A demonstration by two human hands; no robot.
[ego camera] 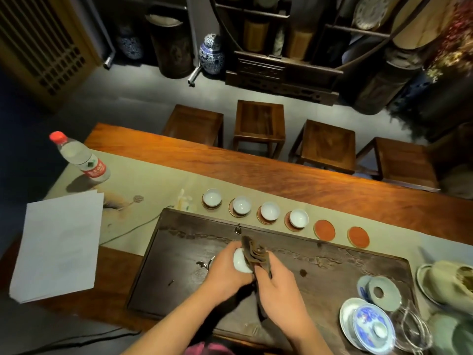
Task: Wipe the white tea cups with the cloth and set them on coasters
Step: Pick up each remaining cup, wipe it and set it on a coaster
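Wiping a white tea cup (240,262) over the dark wooden tea tray (332,272), we hold it in our left hand (225,274), the fingers curled around its body. Our right hand (277,283) grips the brown cloth (256,254), which is bunched against the right side of the cup and rises a little above its rim.

Beyond the far edge of the tray, a row of coasters runs across the pale table runner (153,180). Counting from the left, four of them already carry white cups: the first cup (211,197), the second cup (241,204), the third cup (270,211) and the fourth cup (299,218). To the right of these lie two bare red coasters, the nearer empty coaster (324,229) just beside the fourth cup and the last coaster (358,237) further right.

We judge the task to be well past halfway: four cups are placed, the fifth is in our hands and being wiped, and two coasters wait. Something pale shows on the tray just left of our left hand, mostly hidden; we cannot tell whether it is a sixth cup. The cup in hand most likely goes to the nearer empty coaster.
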